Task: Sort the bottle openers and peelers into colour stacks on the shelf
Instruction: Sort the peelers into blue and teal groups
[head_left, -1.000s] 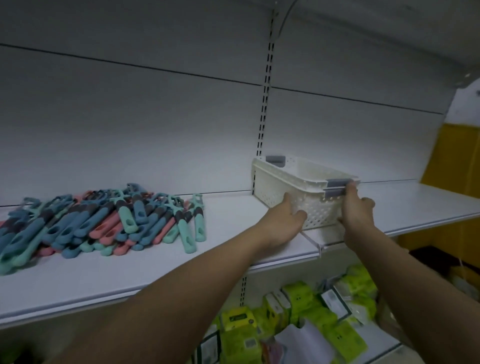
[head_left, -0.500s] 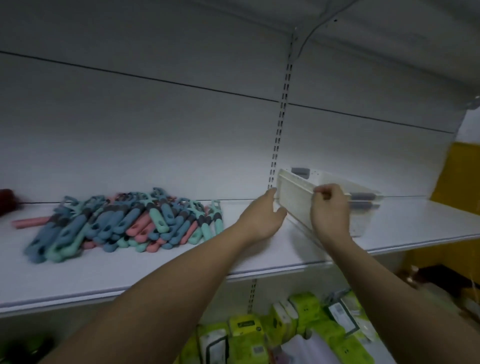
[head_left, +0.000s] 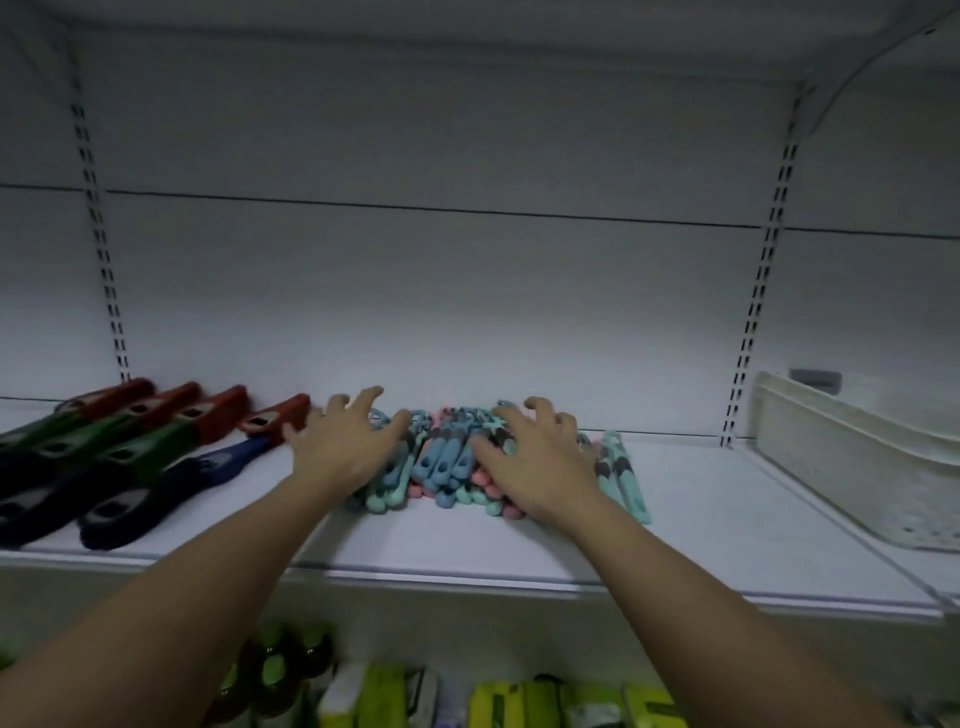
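Note:
A mixed pile of blue, mint and pink peelers (head_left: 447, 462) lies in the middle of the white shelf (head_left: 519, 551). My left hand (head_left: 345, 441) rests with spread fingers on the pile's left side. Over the right side of the pile lies my right hand (head_left: 540, 457), fingers spread and bent, touching the handles. A few mint peelers (head_left: 626, 480) stick out to its right. Rows of larger red, green and dark blue tools (head_left: 145, 447) lie at the left of the shelf.
A white plastic basket (head_left: 852, 457) with grey handle clips stands tipped at the right end of the shelf. Slotted uprights (head_left: 753, 322) run up the back wall. Yellow-green packages (head_left: 509, 701) fill the shelf below.
Both hands have let go of the white basket and moved left onto the peeler pile. The view has swung left, bringing the red, green and blue tools into sight.

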